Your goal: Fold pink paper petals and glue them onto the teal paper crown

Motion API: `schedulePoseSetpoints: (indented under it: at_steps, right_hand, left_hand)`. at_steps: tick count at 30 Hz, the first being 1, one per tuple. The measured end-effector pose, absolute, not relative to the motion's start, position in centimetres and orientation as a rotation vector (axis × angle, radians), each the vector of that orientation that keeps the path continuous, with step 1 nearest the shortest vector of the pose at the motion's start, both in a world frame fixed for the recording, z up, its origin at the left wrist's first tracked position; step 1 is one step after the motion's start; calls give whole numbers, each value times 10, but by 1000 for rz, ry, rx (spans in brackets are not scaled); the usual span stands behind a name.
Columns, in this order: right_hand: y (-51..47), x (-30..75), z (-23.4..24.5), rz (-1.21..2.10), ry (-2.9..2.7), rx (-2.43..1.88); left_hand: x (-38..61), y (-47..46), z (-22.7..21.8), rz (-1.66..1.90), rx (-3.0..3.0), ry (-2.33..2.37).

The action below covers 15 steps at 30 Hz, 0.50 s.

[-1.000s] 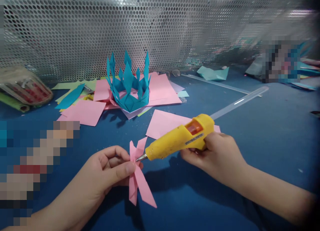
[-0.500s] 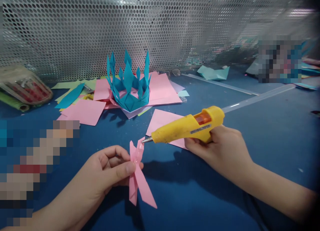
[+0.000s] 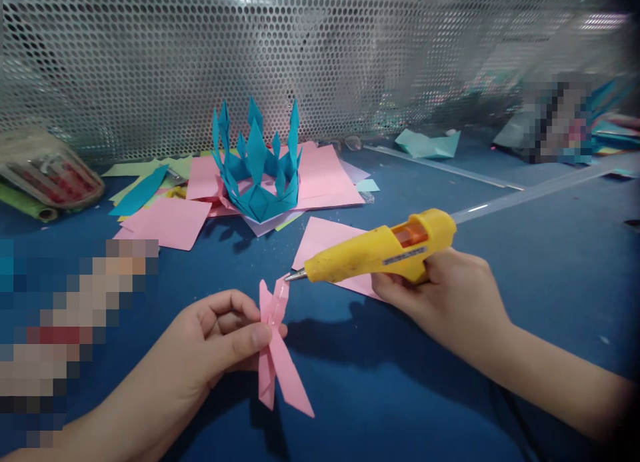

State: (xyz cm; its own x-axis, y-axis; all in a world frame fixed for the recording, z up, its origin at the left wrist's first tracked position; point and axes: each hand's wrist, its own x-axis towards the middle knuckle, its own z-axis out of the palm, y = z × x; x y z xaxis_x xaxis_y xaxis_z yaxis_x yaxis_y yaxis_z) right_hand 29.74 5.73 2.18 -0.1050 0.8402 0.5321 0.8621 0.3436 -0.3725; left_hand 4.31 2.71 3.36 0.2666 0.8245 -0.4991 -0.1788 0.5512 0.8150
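Observation:
My left hand (image 3: 220, 339) pinches a folded pink paper piece (image 3: 277, 355) between thumb and fingers, holding it upright just above the blue table (image 3: 525, 262). My right hand (image 3: 445, 295) grips a yellow hot glue gun (image 3: 380, 252) with a clear glue stick (image 3: 530, 192) poking out of its back. The gun's metal nozzle points left and touches the top tip of the pink piece. Behind them stands a teal folded paper crown (image 3: 257, 165) on pink sheets.
Loose pink sheets (image 3: 170, 222) and teal and green scraps lie at the back left, one pink sheet (image 3: 325, 239) under the gun. A clear packet (image 3: 47, 172) sits far left. A perforated metal screen (image 3: 320, 55) walls off the back. A teal folded scrap (image 3: 427, 144) lies beyond.
The glue gun has risen and drawn back to the right, its nozzle moving from the middle of the pink piece up to its top tip. My left hand has stayed put.

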Motion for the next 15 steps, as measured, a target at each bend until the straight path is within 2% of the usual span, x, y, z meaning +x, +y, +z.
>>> schedulePoseSetpoints:
  at_steps: [6, 15]
  right_hand:
    - [56, 300, 19, -60, -1958, -1496]
    - [51, 292, 22, -174, -2052, -1254]
  left_hand:
    - [43, 27, 33, 774, 688, 1138]
    - [41, 28, 29, 772, 695, 1102]
